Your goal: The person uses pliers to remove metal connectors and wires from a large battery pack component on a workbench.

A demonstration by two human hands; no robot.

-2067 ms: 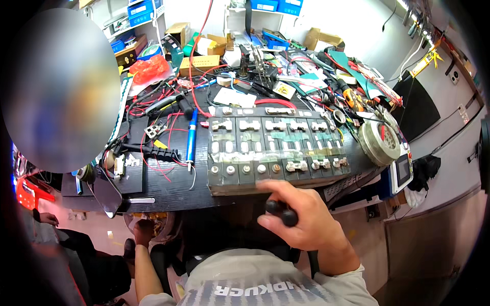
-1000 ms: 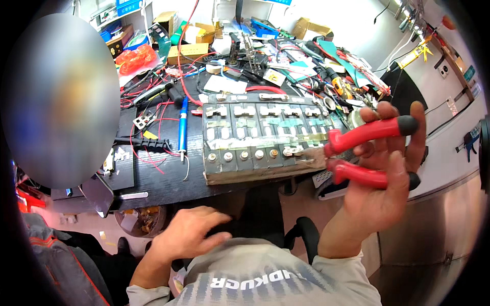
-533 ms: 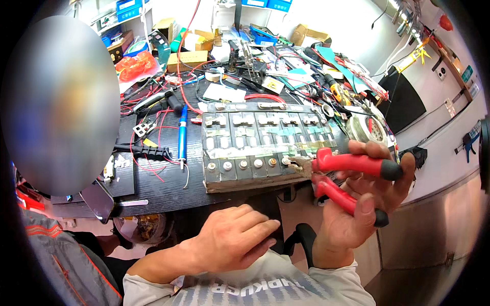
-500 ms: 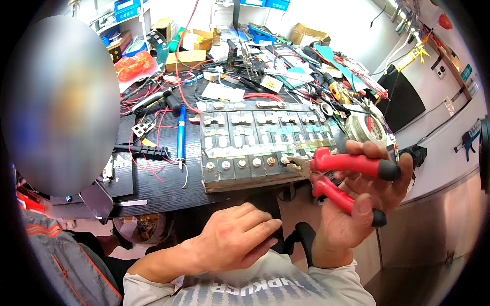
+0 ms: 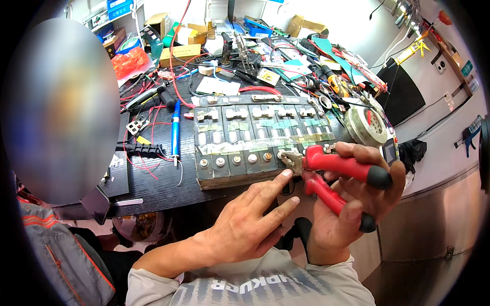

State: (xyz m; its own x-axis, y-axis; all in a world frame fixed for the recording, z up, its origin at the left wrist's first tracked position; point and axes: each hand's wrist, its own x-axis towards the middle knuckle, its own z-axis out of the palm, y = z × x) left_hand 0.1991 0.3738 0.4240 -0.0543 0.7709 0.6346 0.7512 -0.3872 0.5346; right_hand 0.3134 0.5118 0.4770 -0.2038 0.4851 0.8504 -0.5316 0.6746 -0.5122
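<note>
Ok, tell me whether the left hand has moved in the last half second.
Yes. Against the black battery pack, the left hand has moved forward, toward the pack's near edge, and closer to the red-handled pliers.

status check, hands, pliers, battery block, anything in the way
Right hand holding red-handled pliers, handles spread. Left hand empty. Battery block on bench, plier contact unclear. Possible obstruction: left index fingertip, beside plier head.
</note>
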